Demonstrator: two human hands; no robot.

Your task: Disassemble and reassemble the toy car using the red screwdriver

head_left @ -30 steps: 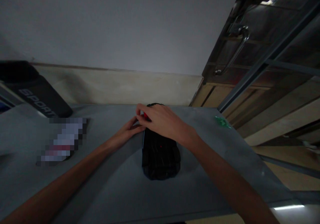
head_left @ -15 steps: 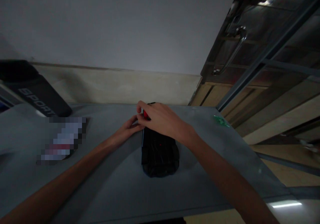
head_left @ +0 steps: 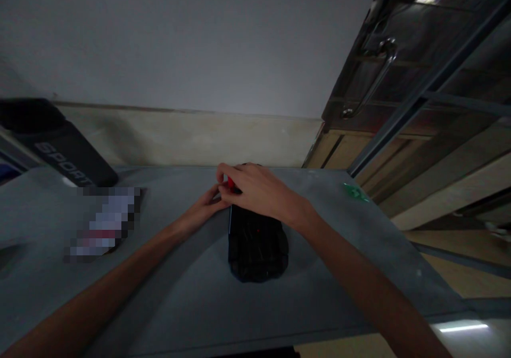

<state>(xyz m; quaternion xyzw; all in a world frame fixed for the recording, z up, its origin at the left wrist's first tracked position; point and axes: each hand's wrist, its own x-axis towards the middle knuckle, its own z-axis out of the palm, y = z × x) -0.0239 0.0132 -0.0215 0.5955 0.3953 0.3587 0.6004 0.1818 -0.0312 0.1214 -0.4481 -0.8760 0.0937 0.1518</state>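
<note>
On the table [head_left: 191, 305], lower centre of the frame, lay a black object [head_left: 258, 246]. The right hand [head_left: 259, 190], grip narrow, pinched a red piece [head_left: 231, 183] over it; the left hand [head_left: 203, 210] was alongside, grip unclear.

Toy car [head_left: 258, 249] on tabletop [head_left: 191, 310]

The toy car's far end is covered by the right hand [head_left: 257, 190], its left side flanked by the left hand [head_left: 203, 209]. To its left, a masked item [head_left: 107, 222] and, farther back, a bottle [head_left: 75, 153] are placed; to its right, a wrapper [head_left: 355, 192]; behind it, a wall [head_left: 191, 44].
</note>
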